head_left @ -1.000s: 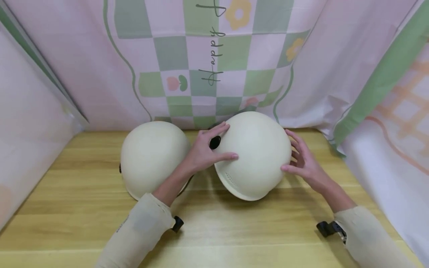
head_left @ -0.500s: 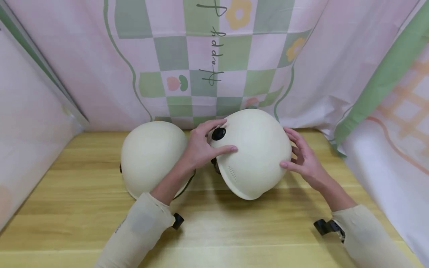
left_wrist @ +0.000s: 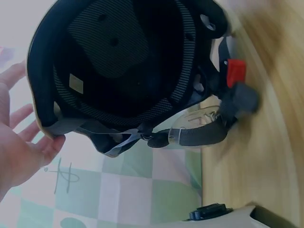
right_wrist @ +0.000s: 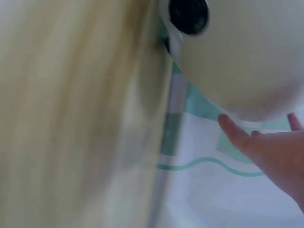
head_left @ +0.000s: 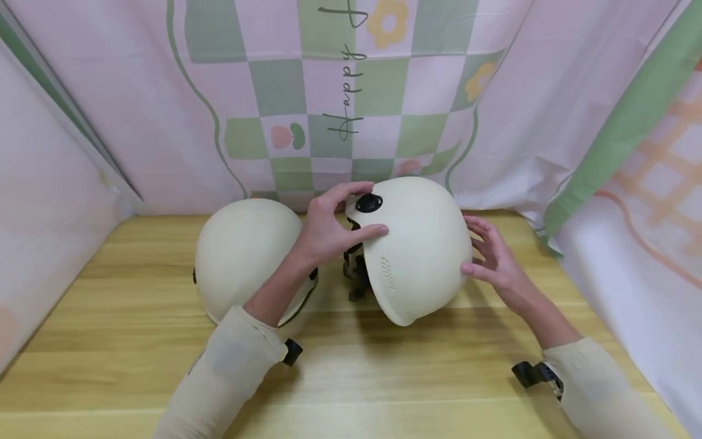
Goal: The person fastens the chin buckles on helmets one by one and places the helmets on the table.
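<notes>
A cream helmet [head_left: 422,256] is tilted on its side, its opening turned left. My left hand [head_left: 323,228] grips it near the rim, thumb on the outer shell below a black round fitting [head_left: 369,203]. On the far side, my right hand [head_left: 496,262] touches the shell with thumb and fingers spread. The left wrist view shows the dark padded inside [left_wrist: 111,42], a hanging chin strap [left_wrist: 204,135] and a red buckle part [left_wrist: 236,72]. A second cream helmet [head_left: 247,256] sits dome up on the left, partly behind my left forearm.
Both helmets are on a wooden table [head_left: 384,378]. A patterned curtain [head_left: 329,85] hangs close behind them. White and pink cloth [head_left: 620,280] lines the right side, and a pale wall [head_left: 55,201] borders the left.
The right helmet has rolled so its left rim is raised and its opening faces left, showing straps beneath. My left hand has risen with the rim; my right hand has barely moved.
</notes>
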Demonstrator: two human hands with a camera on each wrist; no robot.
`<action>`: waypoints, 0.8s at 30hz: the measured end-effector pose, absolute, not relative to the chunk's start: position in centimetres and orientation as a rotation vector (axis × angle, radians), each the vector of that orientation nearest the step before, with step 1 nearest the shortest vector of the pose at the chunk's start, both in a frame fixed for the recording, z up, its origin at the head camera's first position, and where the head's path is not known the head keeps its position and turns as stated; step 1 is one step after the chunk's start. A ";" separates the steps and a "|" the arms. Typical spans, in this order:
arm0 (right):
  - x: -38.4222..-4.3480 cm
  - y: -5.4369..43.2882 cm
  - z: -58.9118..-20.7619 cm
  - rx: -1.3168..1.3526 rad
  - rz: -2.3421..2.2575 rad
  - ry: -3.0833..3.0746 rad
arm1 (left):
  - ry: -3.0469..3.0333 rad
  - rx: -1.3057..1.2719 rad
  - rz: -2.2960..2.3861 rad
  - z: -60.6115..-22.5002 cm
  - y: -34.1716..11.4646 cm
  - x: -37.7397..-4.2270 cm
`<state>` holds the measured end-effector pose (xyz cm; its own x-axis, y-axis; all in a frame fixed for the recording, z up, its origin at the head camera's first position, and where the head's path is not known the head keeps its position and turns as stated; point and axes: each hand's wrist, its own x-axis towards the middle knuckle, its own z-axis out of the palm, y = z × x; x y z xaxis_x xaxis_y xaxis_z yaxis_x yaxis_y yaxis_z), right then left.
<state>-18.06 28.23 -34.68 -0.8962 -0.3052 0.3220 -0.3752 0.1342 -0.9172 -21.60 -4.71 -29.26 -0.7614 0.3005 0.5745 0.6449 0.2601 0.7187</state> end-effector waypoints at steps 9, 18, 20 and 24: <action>-18.9 28.2 -32.0 0.800 1.675 -2.360 | -2.129 -0.881 -1.730 -29.2 -3.6 -21.3; -18.6 28.3 -31.7 0.791 1.636 -2.382 | -2.307 -0.746 -1.895 -30.0 -3.2 -21.2; -18.5 28.2 -31.5 0.796 1.572 -2.399 | -2.304 -0.755 -1.897 -30.1 -3.1 -21.2; -18.5 27.7 -30.7 0.813 1.437 -2.416 | -2.304 -0.735 -1.898 -29.9 -2.8 -21.1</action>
